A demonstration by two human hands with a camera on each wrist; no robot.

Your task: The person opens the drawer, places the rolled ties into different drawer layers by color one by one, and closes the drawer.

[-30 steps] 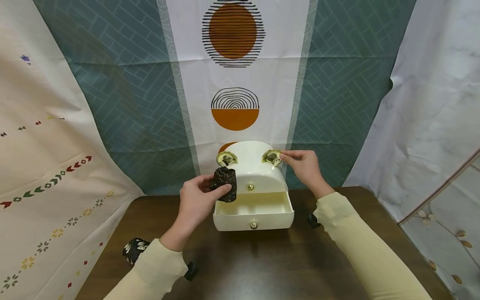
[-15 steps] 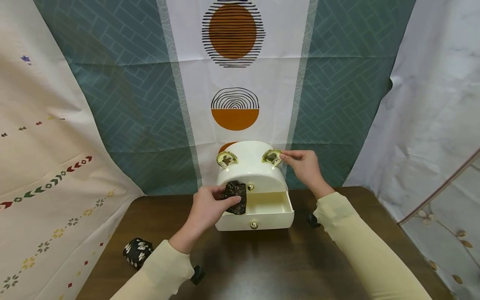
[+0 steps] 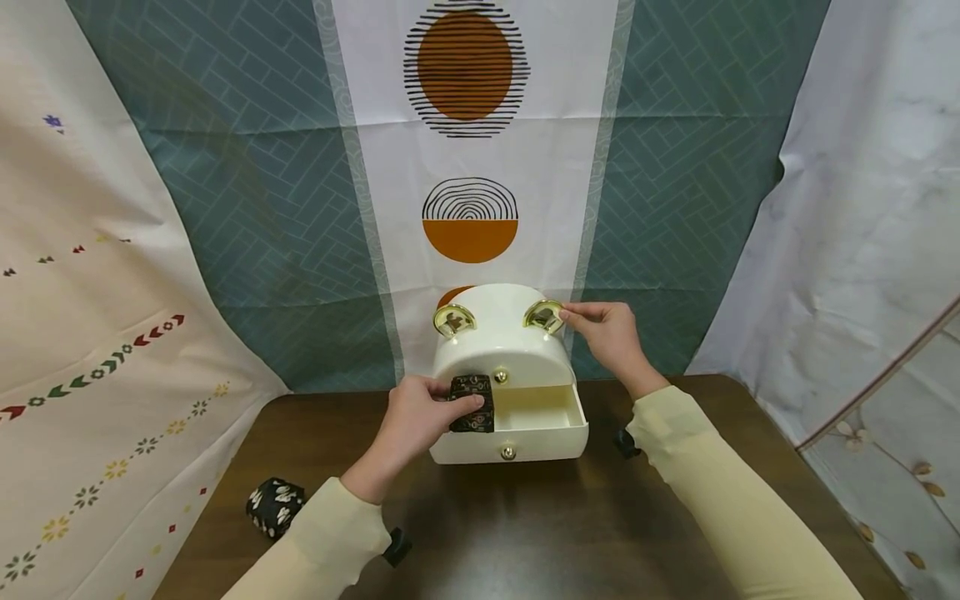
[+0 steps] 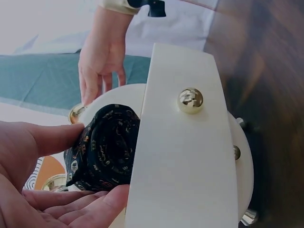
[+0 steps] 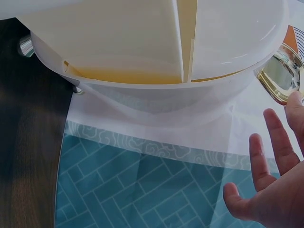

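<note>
A white storage box (image 3: 504, 337) with a rounded top stands on the table, its lower drawer (image 3: 543, 442) pulled out. My left hand (image 3: 416, 417) holds a rolled-up black patterned cloth (image 3: 472, 417) over the left part of that drawer. In the left wrist view, thumb and fingers lie on opposite sides of the rolled cloth (image 4: 107, 147), whose spiral end faces the camera. My right hand (image 3: 609, 337) pinches the edge of the box's right gold bell-shaped ornament (image 3: 543, 316). Its other fingers extend past the ornament in the right wrist view.
Another black cloth roll (image 3: 275, 506), with white flower-like marks, lies at the table's left. A matching gold ornament (image 3: 453, 320) is on the box's upper left. The upper drawer with a gold knob (image 3: 501, 377) is closed. Patterned curtains hang behind and at both sides.
My left hand has carried the rolled cloth right and down, from beside the box into the left part of the drawer opening. The right hand stays at the gold ornament.
</note>
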